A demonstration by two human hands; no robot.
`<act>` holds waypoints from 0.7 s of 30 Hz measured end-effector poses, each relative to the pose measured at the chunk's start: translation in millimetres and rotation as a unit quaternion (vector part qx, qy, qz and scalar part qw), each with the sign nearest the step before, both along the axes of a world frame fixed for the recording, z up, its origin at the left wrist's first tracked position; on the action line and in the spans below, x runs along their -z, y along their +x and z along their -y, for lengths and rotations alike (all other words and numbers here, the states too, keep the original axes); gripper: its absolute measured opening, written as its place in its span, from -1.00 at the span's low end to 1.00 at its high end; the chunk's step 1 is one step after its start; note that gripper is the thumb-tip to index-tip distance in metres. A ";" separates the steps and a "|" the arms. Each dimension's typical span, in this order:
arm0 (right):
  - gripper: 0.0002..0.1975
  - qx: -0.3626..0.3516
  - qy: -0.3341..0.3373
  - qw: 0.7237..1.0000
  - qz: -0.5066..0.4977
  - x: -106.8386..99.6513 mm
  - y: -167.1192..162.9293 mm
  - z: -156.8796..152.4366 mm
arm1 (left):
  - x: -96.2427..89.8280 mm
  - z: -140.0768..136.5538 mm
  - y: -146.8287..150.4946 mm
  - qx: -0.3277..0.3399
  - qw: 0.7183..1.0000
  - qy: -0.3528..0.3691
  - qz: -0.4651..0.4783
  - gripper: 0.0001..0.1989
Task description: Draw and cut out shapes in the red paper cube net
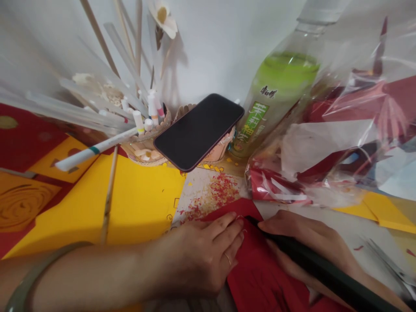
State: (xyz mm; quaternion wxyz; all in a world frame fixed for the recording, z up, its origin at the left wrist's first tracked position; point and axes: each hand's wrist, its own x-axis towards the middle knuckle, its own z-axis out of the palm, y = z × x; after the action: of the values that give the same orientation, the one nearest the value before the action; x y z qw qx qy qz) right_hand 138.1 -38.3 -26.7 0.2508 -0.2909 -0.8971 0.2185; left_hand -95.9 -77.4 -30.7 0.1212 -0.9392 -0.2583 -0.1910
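My left hand (208, 251) lies flat on a sheet of red paper (256, 255), fingers stretched out side by side, a ring on one of them. My right hand (312, 238) is closed around a long, thick black pen-shaped tool (302, 255). The tool's narrow tip meets the red paper just right of my left fingertips; its exact kind I cannot make out. Dark marks show on the lower part of the paper. Red and gold scraps (221, 190) are scattered on a pale sheet behind my left hand.
A black phone (199, 130) leans on a small basket at the back. Beside it, another basket holds white markers (138, 121). A bottle of green drink (276, 95) and a clear plastic bag (328, 143) stand right. Yellow paper (139, 195) with a thin stick (108, 195) lies left; scissors (386, 260) lie right.
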 end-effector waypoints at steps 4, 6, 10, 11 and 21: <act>-0.58 -0.005 -0.023 1.000 0.014 1.2 3.1 1.0 | 0.5 -0.1 -0.1 0.001 1.000 -0.007 0.008 -0.69; -0.58 -0.001 -0.029 1.000 0.007 0.3 2.3 1.0 | 0.8 0.1 -0.2 0.000 1.000 -0.007 0.008 -0.69; -0.60 0.018 -0.007 1.000 -0.020 -1.6 -1.2 0.2 | 0.2 0.0 -0.1 0.002 1.000 -0.006 0.006 -0.69; -0.61 0.021 0.000 1.000 -0.023 -1.9 -1.9 -0.2 | -0.2 -0.2 -0.1 0.001 1.000 -0.005 0.008 -0.70; -0.58 -0.011 0.003 1.000 0.022 2.3 0.3 1.4 | 1.9 0.6 0.2 0.006 1.000 -0.008 0.008 -0.71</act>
State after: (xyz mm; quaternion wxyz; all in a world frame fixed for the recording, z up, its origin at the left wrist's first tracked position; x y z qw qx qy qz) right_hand 138.3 -39.6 -29.0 0.2297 -0.2852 -0.9061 0.2118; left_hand -95.7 -77.9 -32.7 0.1106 -0.9400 -0.2552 -0.1973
